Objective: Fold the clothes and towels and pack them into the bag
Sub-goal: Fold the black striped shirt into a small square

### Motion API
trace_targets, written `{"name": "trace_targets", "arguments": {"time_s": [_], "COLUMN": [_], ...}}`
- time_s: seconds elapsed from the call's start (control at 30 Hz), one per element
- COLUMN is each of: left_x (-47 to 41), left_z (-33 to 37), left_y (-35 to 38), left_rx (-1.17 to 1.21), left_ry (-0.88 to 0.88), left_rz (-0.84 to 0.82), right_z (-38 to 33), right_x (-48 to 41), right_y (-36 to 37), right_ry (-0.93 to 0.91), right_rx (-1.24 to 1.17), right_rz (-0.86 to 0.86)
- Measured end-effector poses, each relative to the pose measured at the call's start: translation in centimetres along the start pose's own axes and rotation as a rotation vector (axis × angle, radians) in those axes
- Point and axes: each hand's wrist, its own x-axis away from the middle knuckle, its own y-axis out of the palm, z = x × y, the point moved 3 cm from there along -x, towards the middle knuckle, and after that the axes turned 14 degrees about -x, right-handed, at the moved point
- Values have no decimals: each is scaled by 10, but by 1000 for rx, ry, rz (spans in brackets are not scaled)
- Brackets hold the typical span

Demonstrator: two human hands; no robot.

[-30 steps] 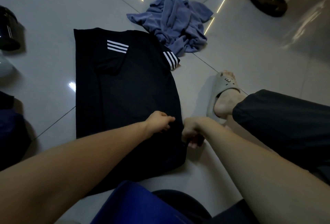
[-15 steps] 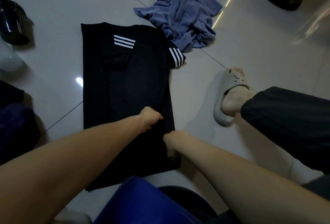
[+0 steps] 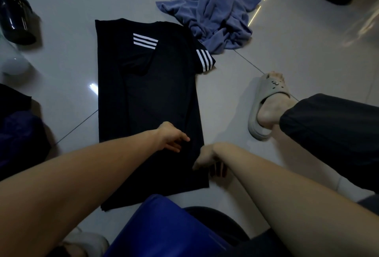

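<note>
Floor: left hand flat on shirt, right hand round edge.

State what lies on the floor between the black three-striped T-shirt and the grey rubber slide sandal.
Nothing: in the head view, only bare glossy white floor tile separates the black three-striped T-shirt from the grey rubber slide sandal.

light: dim, cool, indoor | glare: thin bright streaks on glossy floor at upper centre and upper right, small hot spot at centre left | shadows: soft, beside slipper | detail: black shirt nearly featureless | edges: wide-angle bending, soft corners
</note>
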Motion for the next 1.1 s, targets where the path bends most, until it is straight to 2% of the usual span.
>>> {"name": "trace_targets", "arguments": {"time_s": [0.1, 0.17, 0.27, 0.37, 0.5, 0.63, 0.77, 0.93, 1.0, 1.1], "left_x": [2, 3, 8, 11, 16, 13, -1, -21, -36, -62], "left_z": [-7, -14, -24, -35, -35, -18, 7, 56, 72, 86], "left_y": [13, 23, 32, 35, 33, 15, -23, -87, -115, -162], "left_rx": [-97, -121, -142, -123, -109, -198, -407, -915, -998, -1104], "left_ry": [-23, -49, -83, -106, -87, -61, 11, 337, 426, 482], "left_rz": [-56, -105, -159, -196, -214, -177, -24, 541, 692, 823], "right_z": [16, 26, 29, 26, 21, 6, -19, -62, -76, -89], "right_x": [-21, -32, -42, -54, -58, -54, -54, -67, -79, -93], "right_y": [-30, -42, -38, -32, -42, -87, -146, -216, -243, -272], "right_ry": [-61, -101, -117, -148, -158, -229, -327, -461, -432, -298], "right_rx": [-131, -245, -342, -251, -183, -341, -546, -675, -767, -816], "right_rz": [252, 346, 331, 380, 357, 466, 614, 780, 823, 885]}}
